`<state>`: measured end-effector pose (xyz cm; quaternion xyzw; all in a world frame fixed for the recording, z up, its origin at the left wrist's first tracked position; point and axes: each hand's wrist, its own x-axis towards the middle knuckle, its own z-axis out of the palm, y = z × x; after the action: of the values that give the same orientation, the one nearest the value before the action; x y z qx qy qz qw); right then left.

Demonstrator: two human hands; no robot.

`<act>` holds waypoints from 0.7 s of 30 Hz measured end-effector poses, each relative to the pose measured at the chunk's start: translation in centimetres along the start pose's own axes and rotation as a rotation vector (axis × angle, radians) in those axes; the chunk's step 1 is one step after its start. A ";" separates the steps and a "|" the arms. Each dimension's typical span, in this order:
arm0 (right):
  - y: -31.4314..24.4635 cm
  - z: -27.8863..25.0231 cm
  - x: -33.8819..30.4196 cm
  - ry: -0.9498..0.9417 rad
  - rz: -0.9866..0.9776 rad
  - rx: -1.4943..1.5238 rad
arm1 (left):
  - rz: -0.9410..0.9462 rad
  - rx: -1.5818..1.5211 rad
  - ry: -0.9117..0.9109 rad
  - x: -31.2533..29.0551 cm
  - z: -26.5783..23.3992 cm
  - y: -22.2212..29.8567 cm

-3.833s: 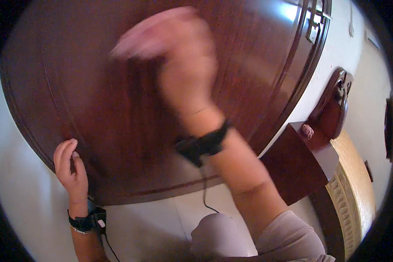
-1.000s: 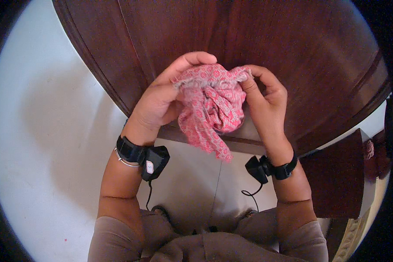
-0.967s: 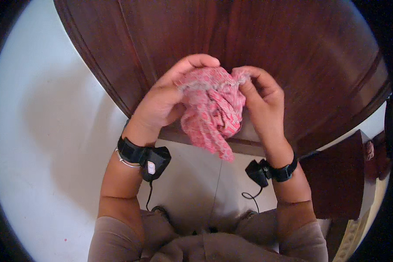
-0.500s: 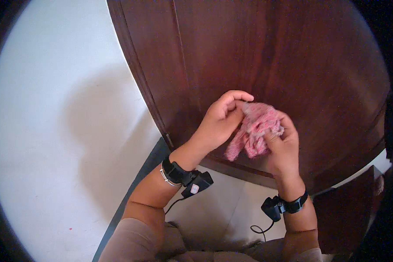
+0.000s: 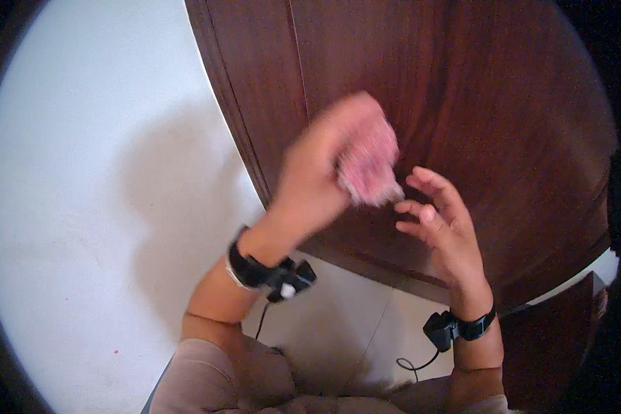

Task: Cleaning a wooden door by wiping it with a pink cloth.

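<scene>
A crumpled pink cloth (image 5: 372, 165) with whitish edges is bunched in my left hand (image 5: 317, 162), over the dark wooden table. That hand is smeared by motion, and its fingers are mostly hidden behind the cloth. Just right of the cloth, my right hand (image 5: 448, 224) is raised with its fingers apart and slightly curled, holding nothing. Its fingertips come close to the cloth's lower right corner, and a small gap seems to lie between them.
The reddish-brown table (image 5: 504, 138) has a curved front edge and meets a white wall (image 5: 83, 172) on the left. A dark wooden piece (image 5: 552, 331), perhaps a chair, stands at lower right. Black straps with small cabled devices circle both wrists. Pale floor tiles (image 5: 366, 310) show below.
My right hand has let go of the pink cloth and opened. The left hand now has the cloth and has moved it up and to the left.
</scene>
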<state>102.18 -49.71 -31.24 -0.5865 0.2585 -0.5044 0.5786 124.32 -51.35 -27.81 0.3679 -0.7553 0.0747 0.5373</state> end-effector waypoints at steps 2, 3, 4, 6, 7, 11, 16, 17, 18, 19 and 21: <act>0.0 -0.1 0.0 0.004 -0.017 -0.028 | -0.021 -0.127 0.342 2.5 -2.4 -0.9; -0.2 -0.4 -0.1 0.024 -0.020 -0.073 | 0.113 -0.050 0.402 4.1 -3.9 -1.8; -0.1 -0.6 -0.1 0.043 -0.021 -0.120 | 0.176 0.312 0.463 5.5 -5.5 -2.7; 0.2 -0.7 0.0 0.090 -0.041 -0.125 | 0.242 0.522 0.493 8.0 -6.7 -4.2; 0.1 -1.3 0.1 0.091 -0.025 -0.123 | 0.334 0.484 0.420 8.7 -6.8 -4.9; -0.1 -1.4 -0.3 0.158 -0.055 -0.095 | 0.345 0.670 0.483 5.0 -4.7 -8.5; -0.1 -1.1 -0.3 0.156 -0.140 -0.088 | 0.241 0.439 -0.015 -13.0 -0.6 -11.4; -0.2 -0.9 -0.3 0.155 -0.138 -0.091 | 0.230 0.530 -0.250 -15.7 -1.0 -11.7; -0.3 -1.2 0.0 0.146 -0.145 -0.101 | 0.218 0.539 -0.240 -17.4 -1.0 -11.9; -0.3 -1.1 0.0 0.151 -0.146 -0.105 | 0.186 0.491 -0.351 -18.8 -1.5 -12.2; -0.7 -0.8 0.1 0.169 -0.150 -0.104 | 0.162 0.431 -0.400 -17.7 -2.1 -10.8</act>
<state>101.34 -50.01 -30.67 -0.5889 0.2875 -0.5798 0.4842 135.44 -49.63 -45.30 0.4194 -0.8397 0.2019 0.2796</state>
